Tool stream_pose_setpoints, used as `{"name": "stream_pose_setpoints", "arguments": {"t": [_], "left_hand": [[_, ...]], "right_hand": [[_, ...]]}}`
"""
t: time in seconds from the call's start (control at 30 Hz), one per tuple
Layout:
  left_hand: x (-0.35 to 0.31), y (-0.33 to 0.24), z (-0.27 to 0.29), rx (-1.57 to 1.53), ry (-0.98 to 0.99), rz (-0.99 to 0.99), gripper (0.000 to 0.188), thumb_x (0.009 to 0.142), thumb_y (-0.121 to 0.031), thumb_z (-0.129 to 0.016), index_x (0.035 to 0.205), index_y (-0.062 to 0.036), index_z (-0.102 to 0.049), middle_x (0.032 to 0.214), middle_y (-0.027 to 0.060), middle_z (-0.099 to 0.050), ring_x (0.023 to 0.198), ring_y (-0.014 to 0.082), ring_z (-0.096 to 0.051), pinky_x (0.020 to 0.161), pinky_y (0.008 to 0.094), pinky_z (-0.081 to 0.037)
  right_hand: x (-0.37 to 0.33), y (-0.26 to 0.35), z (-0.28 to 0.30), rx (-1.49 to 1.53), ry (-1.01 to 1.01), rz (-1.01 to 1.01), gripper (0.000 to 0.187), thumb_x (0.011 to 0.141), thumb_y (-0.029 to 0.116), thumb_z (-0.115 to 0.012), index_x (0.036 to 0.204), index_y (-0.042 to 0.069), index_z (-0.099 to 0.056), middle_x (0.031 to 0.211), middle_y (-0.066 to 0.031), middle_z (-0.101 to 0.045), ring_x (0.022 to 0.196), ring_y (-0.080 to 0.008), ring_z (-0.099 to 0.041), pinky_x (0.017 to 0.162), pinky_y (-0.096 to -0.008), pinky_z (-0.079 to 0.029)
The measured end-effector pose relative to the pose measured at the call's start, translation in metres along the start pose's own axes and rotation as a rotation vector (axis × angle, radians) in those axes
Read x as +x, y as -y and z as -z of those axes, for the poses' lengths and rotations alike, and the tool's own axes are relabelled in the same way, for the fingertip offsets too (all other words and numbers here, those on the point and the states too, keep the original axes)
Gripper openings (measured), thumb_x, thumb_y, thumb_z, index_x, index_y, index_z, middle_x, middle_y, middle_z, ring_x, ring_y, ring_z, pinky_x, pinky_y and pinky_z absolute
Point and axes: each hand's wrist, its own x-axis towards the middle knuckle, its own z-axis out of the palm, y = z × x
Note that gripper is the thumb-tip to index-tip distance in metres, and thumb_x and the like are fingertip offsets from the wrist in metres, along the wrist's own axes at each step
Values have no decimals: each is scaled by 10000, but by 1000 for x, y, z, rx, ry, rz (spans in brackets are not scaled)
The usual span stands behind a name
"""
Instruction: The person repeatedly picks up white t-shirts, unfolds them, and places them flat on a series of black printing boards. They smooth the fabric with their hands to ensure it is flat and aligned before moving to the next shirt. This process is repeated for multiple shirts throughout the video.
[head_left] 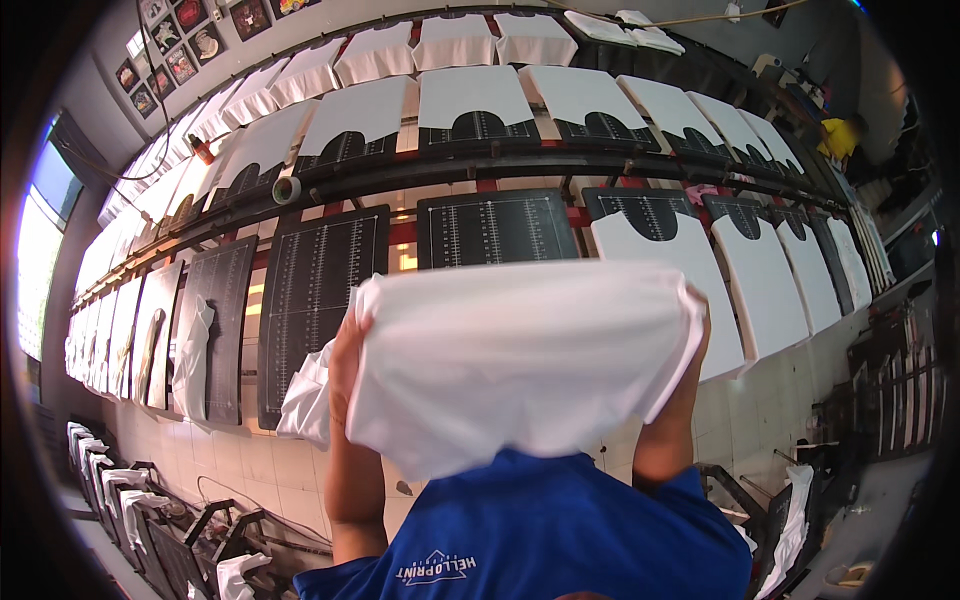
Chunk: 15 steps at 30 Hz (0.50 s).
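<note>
A white T-shirt [520, 350] is stretched between my two hands in front of my chest, its far edge slightly blurred. My left hand [352, 335] is closed on the shirt's left side, with a bunched white fold hanging beside that wrist. At the right side, my right hand [698, 312] grips the other edge; its fingers are mostly hidden behind the cloth. Just beyond the shirt lies a black printing board [495, 225] with ruled white markings. The shirt overlaps the near end of that board in view. A similar black board [318, 260] lies to its left.
White shirts cover several boards in long rows, including a nearby shirt [670, 275] at right. A dark rail [420, 173] runs between rows, with a roll of tape [286, 190] on it. Racks [190, 530] stand behind at left. A person in yellow [838, 138] is far right.
</note>
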Motion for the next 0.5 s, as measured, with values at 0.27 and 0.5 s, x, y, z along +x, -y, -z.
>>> {"name": "stream_pose_setpoints", "arguments": {"t": [0.27, 0.5], "left_hand": [[196, -65, 13, -88, 65, -46, 273, 971, -250, -627, 1182, -78, -606, 985, 75, -671, 868, 226, -678, 790, 377, -581], [147, -122, -30, -22, 135, -199, 345, 974, -125, -614, 1298, -80, -505, 1122, 84, -612, 980, 243, -661, 819, 422, -603]], "right_hand": [[222, 35, -1, -114, 30, 140, 256, 965, 265, -557, 1053, 44, -652, 1001, -74, -694, 920, -220, -676, 812, -374, -550], [149, 109, -11, -123, 361, 266, 281, 880, 122, -670, 1147, 61, -607, 1072, -80, -661, 976, -205, -647, 874, -370, -533]]}}
